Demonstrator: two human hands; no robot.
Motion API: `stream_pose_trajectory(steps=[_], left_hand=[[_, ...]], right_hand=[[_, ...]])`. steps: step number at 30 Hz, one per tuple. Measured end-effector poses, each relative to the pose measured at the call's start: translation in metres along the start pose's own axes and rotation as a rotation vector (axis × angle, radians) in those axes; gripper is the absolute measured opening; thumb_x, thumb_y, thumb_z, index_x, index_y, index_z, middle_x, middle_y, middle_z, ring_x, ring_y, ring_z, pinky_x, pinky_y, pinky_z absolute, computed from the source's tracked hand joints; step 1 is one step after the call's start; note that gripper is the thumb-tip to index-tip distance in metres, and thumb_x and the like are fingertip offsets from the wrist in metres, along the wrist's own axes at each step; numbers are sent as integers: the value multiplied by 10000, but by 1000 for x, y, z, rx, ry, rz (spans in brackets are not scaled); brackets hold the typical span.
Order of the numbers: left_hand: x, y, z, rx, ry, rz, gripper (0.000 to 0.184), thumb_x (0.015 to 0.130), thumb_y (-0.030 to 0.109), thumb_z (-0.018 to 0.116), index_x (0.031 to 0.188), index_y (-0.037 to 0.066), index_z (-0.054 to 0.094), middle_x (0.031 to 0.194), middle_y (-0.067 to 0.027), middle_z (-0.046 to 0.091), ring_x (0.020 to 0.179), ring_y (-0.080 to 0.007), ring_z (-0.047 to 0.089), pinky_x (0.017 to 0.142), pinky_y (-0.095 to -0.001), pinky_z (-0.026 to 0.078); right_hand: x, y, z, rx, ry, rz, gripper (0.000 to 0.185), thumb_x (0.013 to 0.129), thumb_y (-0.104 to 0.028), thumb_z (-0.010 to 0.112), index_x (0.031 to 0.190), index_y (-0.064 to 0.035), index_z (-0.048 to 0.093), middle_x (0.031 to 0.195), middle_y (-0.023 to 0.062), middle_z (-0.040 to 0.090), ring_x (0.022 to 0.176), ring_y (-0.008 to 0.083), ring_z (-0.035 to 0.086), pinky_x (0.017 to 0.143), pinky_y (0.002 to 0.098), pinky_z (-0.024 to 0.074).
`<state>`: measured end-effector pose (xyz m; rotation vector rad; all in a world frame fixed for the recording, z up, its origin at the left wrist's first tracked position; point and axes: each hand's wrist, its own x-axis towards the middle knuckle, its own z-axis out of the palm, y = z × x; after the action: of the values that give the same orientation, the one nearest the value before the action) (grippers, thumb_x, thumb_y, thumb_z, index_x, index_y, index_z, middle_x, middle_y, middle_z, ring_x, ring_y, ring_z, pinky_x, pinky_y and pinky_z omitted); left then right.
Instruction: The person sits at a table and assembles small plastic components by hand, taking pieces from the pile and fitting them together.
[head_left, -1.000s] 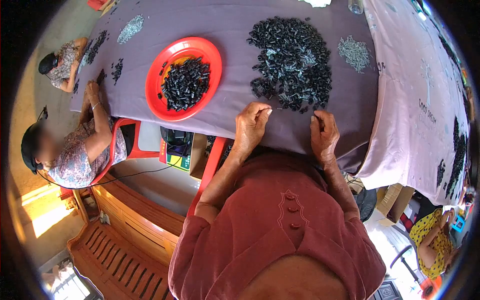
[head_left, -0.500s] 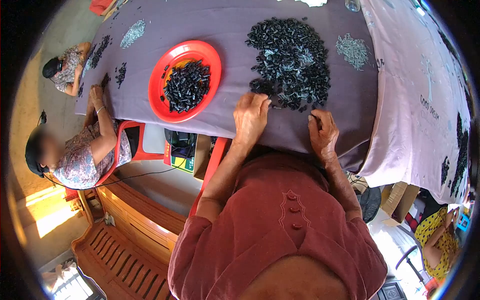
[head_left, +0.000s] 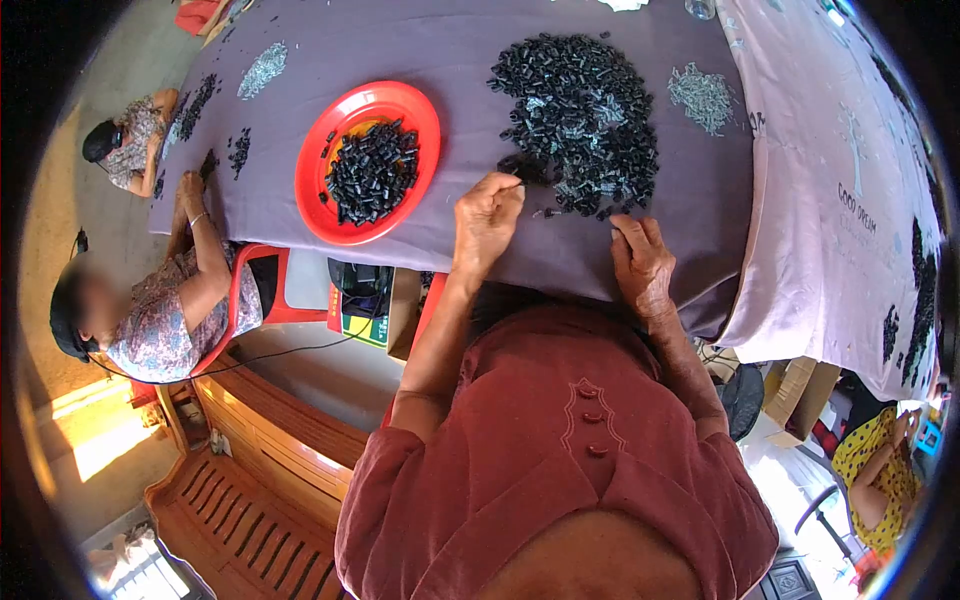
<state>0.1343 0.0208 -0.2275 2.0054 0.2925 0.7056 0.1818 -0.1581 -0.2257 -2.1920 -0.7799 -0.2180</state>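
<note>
A heap of small black plastic pieces lies on the purple-grey cloth, with clear and silvery bits mixed among them. My left hand is closed, thumb and fingers pressed together, just left of the heap's near edge. Anything inside that grip is too small or hidden to name. At the heap's near right corner, my right hand has its fingers curled together, the tips beside the closest pieces; what they hold cannot be made out. Left of my left hand sits a red plate with more black pieces on it.
A pile of clear, silvery pins lies right of the heap; another such pile is at the far left. Two people sit along the left side. A pink cloth covers the right side, and someone in yellow dotted clothing is beyond it.
My left hand has drawn slightly left and up, away from the heap's near edge, its fingers curling in more. My right hand has shifted a little left, closer to the heap.
</note>
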Motion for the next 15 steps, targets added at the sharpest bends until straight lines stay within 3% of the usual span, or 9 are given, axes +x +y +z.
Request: stream_pose_trajectory(steps=[2,8,10,15], left_hand=[[-5,11,-9,-427,-28,-340,42,694,11,483,732,12,500,604,-36,506,523,-69,460,485,-179,382],[-35,10,-10,-653,-109,-467,42,694,27,499,727,7,514,663,-61,538,542,-83,478,510,-188,392],[-38,16,-6,-929,-99,-588,52,690,16,472,720,-4,508,672,-87,531,552,-120,479,535,-220,390],[-37,31,-3,-1089,-127,-675,52,692,21,458,712,-11,494,663,-100,518,529,-130,460,508,-239,384]], right_hand=[[2,-4,-1,-90,27,-86,203,645,-33,522,842,-78,512,689,78,452,580,228,494,477,299,404],[13,-13,5,-20,36,-224,199,632,-39,537,826,-84,525,702,54,442,534,203,486,451,293,405],[20,-8,21,-12,61,-286,184,623,-37,541,803,-76,530,688,48,428,510,196,478,440,285,403],[25,-7,29,-106,-87,-327,188,596,-23,513,778,-69,513,655,50,399,527,188,489,437,276,408]])
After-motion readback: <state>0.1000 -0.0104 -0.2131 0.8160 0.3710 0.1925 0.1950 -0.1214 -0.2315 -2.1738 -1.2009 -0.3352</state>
